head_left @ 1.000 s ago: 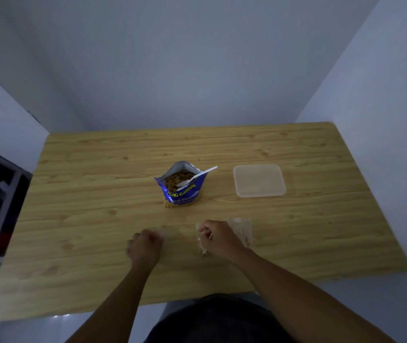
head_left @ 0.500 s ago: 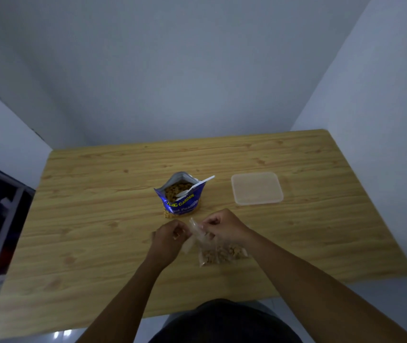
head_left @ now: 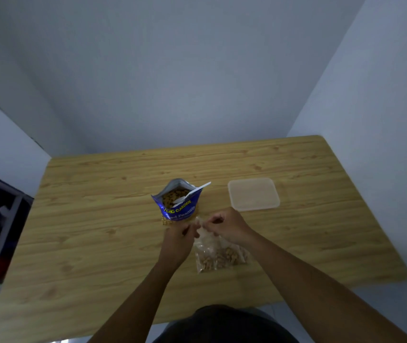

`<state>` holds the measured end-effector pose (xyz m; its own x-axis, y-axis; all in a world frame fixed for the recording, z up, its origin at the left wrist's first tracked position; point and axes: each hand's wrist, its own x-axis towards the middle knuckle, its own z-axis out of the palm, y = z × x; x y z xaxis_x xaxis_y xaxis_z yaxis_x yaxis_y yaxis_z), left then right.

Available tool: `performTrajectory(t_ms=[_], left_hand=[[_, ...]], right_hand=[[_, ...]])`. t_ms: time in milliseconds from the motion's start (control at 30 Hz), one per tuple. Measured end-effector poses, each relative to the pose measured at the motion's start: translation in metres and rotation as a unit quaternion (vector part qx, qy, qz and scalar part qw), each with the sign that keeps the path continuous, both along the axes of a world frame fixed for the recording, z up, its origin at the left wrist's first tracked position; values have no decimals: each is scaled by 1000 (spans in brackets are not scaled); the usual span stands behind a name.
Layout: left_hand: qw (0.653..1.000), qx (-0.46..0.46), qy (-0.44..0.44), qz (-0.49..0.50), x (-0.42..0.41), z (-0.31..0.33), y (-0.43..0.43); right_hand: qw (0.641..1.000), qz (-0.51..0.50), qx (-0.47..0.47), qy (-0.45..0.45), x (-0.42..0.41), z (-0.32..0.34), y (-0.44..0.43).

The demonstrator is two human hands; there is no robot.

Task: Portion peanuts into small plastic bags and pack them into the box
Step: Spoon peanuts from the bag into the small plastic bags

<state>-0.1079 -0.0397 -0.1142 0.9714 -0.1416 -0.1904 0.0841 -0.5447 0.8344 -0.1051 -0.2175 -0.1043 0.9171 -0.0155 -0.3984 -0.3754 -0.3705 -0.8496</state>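
A bare, dim corner of a plain room, most likely in a home.

A wood-grain table (head_left: 98,243) stands pushed in among unadorned pale walls (head_left: 172,82) at its back, left and right, with no workshop or office gear on it. What lies on it is household food stuff: an opened blue shop-bought peanut pouch (head_left: 180,211) with a white plastic spoon (head_left: 198,189) stuck in it, a translucent plastic box (head_left: 253,194) beside it, and a small clear bag (head_left: 218,256) of peanuts nearer the front. At the far left a white metal frame (head_left: 7,219) borders a dark space; whether it is a window or a rack cannot be told.
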Motion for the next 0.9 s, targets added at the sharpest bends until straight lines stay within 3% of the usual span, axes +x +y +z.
performTrajectory(t_ms=[200,367,600,900], left_hand=[[982,-145,115,49,4,12,-15],[989,-117,87,-7,6,16,-18],[991,-75,52,-94,10,17,-19],[990,-104,56,-73,12,25,-21]], right_hand=[[999,6,25,-21,1,5,-4],[1000,-1,20,-2,2,6,-12],[991,-23,70,116,5,17,-23],[976,-66,149,147,7,18,-23]])
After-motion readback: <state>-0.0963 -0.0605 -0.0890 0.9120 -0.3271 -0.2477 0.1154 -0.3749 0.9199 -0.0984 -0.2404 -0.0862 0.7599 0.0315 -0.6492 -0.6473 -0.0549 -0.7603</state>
